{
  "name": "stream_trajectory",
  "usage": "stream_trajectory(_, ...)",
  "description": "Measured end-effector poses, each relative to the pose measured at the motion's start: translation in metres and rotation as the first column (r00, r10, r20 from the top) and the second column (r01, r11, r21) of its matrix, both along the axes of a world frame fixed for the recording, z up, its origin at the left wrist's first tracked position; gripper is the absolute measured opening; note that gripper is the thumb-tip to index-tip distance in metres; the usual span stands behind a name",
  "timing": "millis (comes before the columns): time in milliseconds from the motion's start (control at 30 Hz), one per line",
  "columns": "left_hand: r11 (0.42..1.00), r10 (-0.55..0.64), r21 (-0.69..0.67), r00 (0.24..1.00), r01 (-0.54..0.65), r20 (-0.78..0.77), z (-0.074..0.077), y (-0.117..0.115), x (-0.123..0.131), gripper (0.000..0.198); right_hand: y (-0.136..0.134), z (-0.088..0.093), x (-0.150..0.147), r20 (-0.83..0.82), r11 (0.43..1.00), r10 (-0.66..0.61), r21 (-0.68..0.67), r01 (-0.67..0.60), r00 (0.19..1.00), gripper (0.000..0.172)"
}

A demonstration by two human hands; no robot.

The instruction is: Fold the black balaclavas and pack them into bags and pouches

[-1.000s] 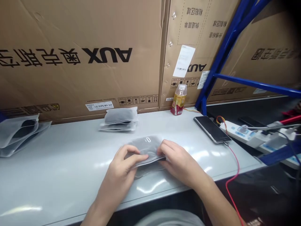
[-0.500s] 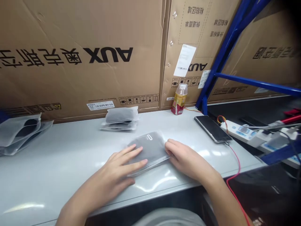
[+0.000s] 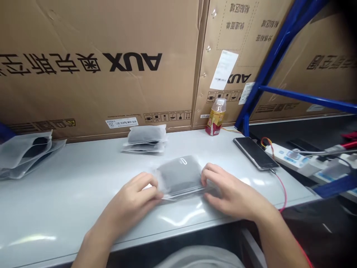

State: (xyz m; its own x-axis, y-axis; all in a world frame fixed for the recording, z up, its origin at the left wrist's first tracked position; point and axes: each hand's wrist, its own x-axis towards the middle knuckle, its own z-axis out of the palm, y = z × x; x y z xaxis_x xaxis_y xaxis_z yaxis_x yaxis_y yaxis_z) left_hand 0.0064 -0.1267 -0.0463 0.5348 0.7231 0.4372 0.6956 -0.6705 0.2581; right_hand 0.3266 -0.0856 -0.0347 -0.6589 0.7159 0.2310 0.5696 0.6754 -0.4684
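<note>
A frosted zip bag (image 3: 180, 175) with a dark flat item inside lies on the grey table in front of me, a small white oval mark near its top. My left hand (image 3: 136, 197) pinches the bag's lower left corner between thumb and curled fingers. At the right end, my right hand (image 3: 228, 191) has its fingers and thumb bent around the clear edge; the fingertips are slightly blurred. Behind it, a small stack of similar filled bags (image 3: 146, 138) rests on the table. More frosted bags with dark contents (image 3: 25, 154) lie at the far left.
Large cardboard boxes (image 3: 111, 33) stand along the table's back edge. A drink bottle (image 3: 216, 117) stands by them. At right are a phone (image 3: 255, 152) on a red cable, a blue metal frame (image 3: 262, 70) and a power strip (image 3: 287, 156) with plugs.
My left hand has gone from lying spread over the bag to pinching its lower left corner. My right hand has opened its fist somewhat, its thumb now lower at the bag's right edge.
</note>
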Motion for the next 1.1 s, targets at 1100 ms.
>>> stream_trajectory(1100,0.967,0.063,-0.249,0.998,-0.054,0.027,0.018,-0.005,-0.065,0.016,-0.007,-0.027,-0.052,-0.147,0.846,0.173,0.528,-0.07,0.974,0.013)
